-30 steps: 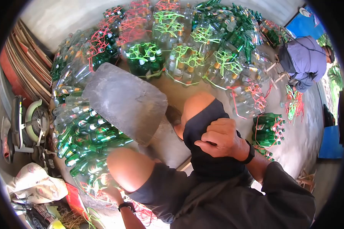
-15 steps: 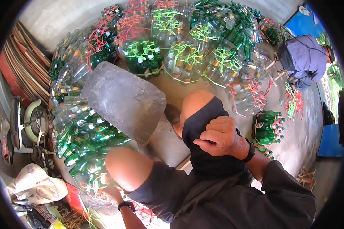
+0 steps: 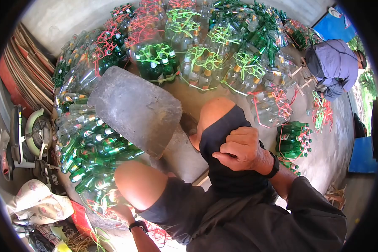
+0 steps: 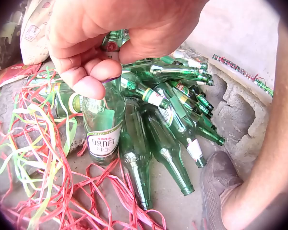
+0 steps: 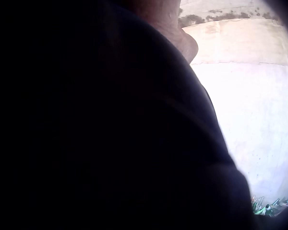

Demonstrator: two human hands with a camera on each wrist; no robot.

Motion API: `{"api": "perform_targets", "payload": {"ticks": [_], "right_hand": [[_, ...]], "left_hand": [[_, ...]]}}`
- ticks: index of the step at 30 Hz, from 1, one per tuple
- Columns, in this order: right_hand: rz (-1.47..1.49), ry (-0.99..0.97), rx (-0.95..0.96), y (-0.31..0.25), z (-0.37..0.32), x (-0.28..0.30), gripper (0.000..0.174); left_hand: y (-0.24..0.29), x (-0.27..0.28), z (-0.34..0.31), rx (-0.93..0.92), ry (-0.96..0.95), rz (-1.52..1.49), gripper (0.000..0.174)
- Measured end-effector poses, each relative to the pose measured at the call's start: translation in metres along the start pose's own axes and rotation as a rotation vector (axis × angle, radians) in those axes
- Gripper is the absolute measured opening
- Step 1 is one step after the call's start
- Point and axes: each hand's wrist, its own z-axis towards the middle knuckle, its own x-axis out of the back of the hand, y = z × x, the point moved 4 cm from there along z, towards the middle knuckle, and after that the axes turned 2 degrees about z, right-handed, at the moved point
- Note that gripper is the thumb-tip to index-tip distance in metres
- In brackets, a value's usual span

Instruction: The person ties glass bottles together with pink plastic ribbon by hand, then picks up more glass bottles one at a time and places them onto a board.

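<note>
Green glass crowds mid-frame in the L wrist view; DRAFT btl (image 4: 103,143) looks upright, just below the L hand (image 4: 134,21), which is at top w/ fingers curled by the btl's neck; can't tell whether they grip it. Beside that btl, loose green btls (image 4: 168,153) lie overlapped, necks mostly toward lower centre & right; glass is see-through but contents too unclear to tell. Tangled pink & pale-green ties (image 4: 53,163) fill lower left of same view; grey shoe (image 4: 216,182) at lower right, next to the btl necks.

Head view: L hand is at lower left, near edge of the btl heap (image 3: 103,145); R hand (image 3: 238,149) rests on the R thigh, right of centre, fingers folded into a loose fist, nothing visible in it. Grey board (image 3: 134,109), left of centre, lies partly over the heap. Tied btl bundles up top: green-glass bundle (image 3: 157,71) & clear-glass bundle (image 3: 203,75), both w/ lime ties; centre right, clear bundle w/ red ties (image 3: 269,111), above green bundle w/ red tie (image 3: 296,140); what's inside these btls is too small to tell. Pale printed sack (image 3: 42,203) slumps lower left, contents hidden; red packaging (image 3: 82,220) just beside it; 2nd person (image 3: 334,63) upper right, bent over.

R wrist view: mostly dark cloth (image 5: 110,124); pale wall (image 5: 249,110) at right; R hand's state can't be told from there.
</note>
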Motion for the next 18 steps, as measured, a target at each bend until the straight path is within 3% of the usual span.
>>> {"api": "perform_targets", "payload": {"ticks": [2,4,7,8,10,13,14,15,17,18], "right_hand": [[0.001,0.006,-0.002,0.0,-0.001,0.0,0.03],[-0.008,-0.002,0.004,0.001,-0.002,0.0,0.03],[-0.002,-0.002,0.002,0.0,-0.002,0.0,0.03],[-0.005,-0.002,-0.005,0.001,-0.002,-0.001,0.03],[0.023,0.012,0.011,0.002,-0.004,-0.002,0.03],[0.027,-0.01,0.01,0.003,-0.005,-0.003,0.03],[0.028,-0.011,0.005,0.003,-0.006,-0.003,0.031],[0.023,-0.013,-0.009,0.003,-0.006,-0.004,0.031],[0.039,0.002,-0.007,0.002,-0.007,-0.005,0.03],[0.035,0.002,-0.018,0.003,-0.007,-0.005,0.03]], "left_hand": [[-0.009,0.018,-0.005,-0.052,-0.08,0.014,0.022],[-0.06,0.098,-0.032,0.491,-0.089,-1.543,0.04],[-0.061,0.097,-0.033,0.489,-0.023,-1.593,0.039],[-0.041,0.041,-0.036,0.481,-0.024,-1.59,0.039],[-0.002,-0.025,0.0,0.4,0.221,-2.006,0.039],[-0.02,-0.001,-0.005,0.512,0.151,-2.005,0.039],[-0.037,0.046,-0.018,0.584,0.03,-2.127,0.025],[-0.025,0.015,-0.008,0.569,0.022,-2.123,0.025],[-0.002,-0.044,0.017,-0.077,0.757,-1.582,0.009],[0.0,-0.043,0.018,-0.09,0.754,-1.582,0.009]]}}
